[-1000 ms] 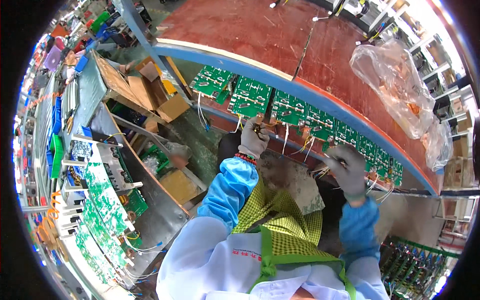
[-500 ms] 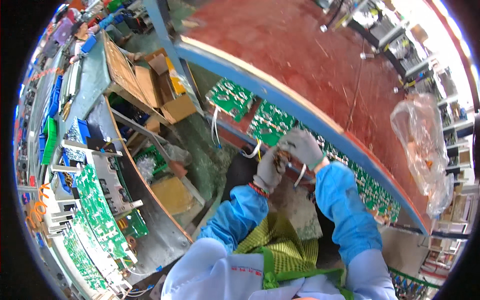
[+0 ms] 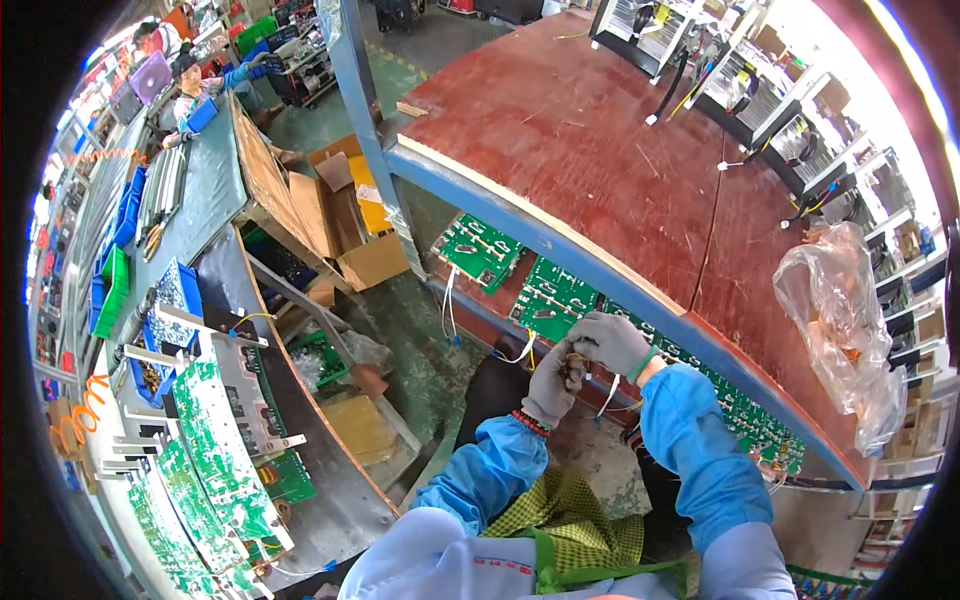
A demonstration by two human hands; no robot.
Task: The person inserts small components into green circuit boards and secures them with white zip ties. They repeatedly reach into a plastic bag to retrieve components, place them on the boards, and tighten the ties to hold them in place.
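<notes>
Hands (image 3: 612, 343) half-curled at small parts (image 3: 573, 366)

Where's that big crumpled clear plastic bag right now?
In the head view, the clear plastic bag lies at the right, toward the right end of the red-brown tabletop, well to the right of the person's gloved right hand.

You wear the clearest print in view: a short line of red lettering (image 3: 503, 564) on the chest of your pale shirt (image 3: 420, 562), too small for you to make out here. On the black and silver units (image 3: 738, 95) along the far tabletop (image 3: 570, 110), you see small yellow patches that may be labels, with nothing legible. Your green boards (image 3: 555, 302) bear pale marks; whether any are printed characters, you cannot tell at this size.
</notes>
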